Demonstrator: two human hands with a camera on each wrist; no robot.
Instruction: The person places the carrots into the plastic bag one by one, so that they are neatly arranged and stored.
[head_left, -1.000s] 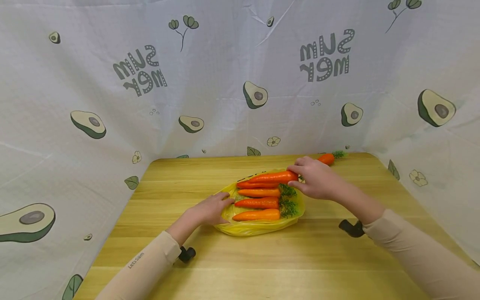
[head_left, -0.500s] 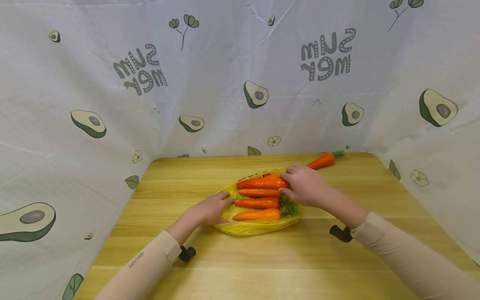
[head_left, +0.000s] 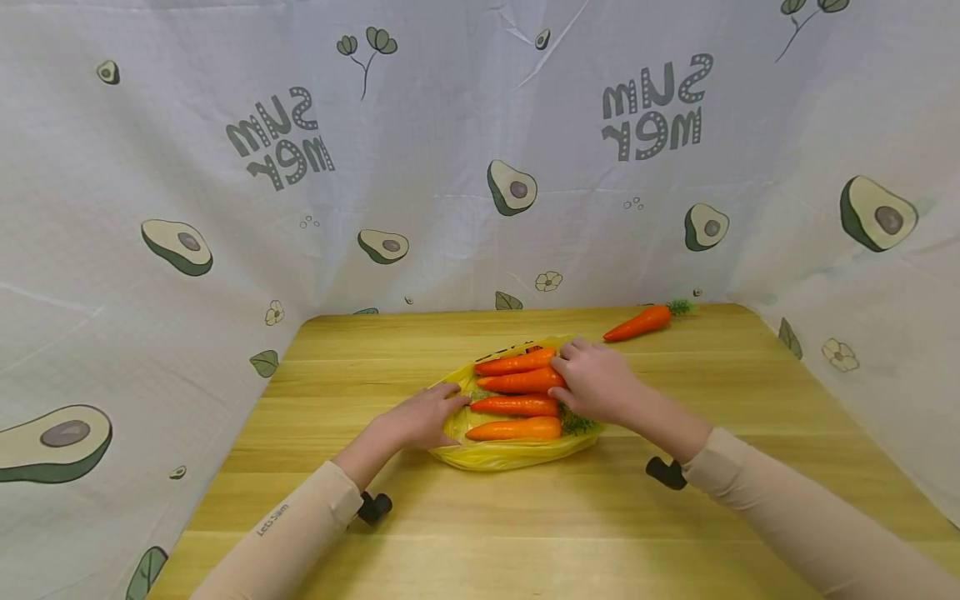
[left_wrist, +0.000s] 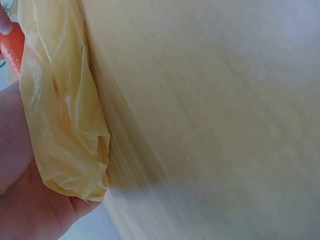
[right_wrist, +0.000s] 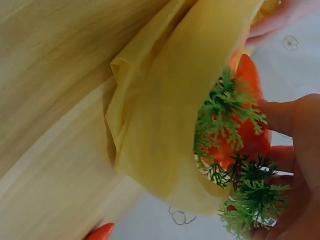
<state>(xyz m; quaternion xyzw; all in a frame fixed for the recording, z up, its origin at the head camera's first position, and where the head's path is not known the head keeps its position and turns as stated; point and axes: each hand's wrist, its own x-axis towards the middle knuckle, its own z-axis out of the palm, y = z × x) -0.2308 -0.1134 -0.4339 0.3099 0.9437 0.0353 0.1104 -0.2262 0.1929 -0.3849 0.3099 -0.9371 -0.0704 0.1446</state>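
Observation:
A yellow plastic bag [head_left: 487, 458] lies spread in the middle of the wooden table, with several orange carrots in a row on it. My right hand [head_left: 600, 385] grips the leafy end of one carrot [head_left: 519, 382], second from the back; green leaves [right_wrist: 255, 195] stick out around its fingers in the right wrist view. Behind it lies another carrot [head_left: 513, 363], and in front are a third carrot [head_left: 513, 406] and a lighter one [head_left: 513, 429]. My left hand [head_left: 422, 417] rests at the bag's left rim, thumb and fingers spread apart. Bag folds [left_wrist: 65, 115] cover part of the left palm.
A loose carrot [head_left: 641, 322] with green leaves lies at the back right of the table [head_left: 480, 533], near the far edge. A white cloth [head_left: 450, 125] printed with avocados hangs behind and along the sides. Black wrist cameras [head_left: 666, 472] protrude below the sleeves.
My right hand has brought its carrot down toward me and slightly left, from above the back of the row to among the others. The loose carrot shows fully now. The left hand keeps its place.

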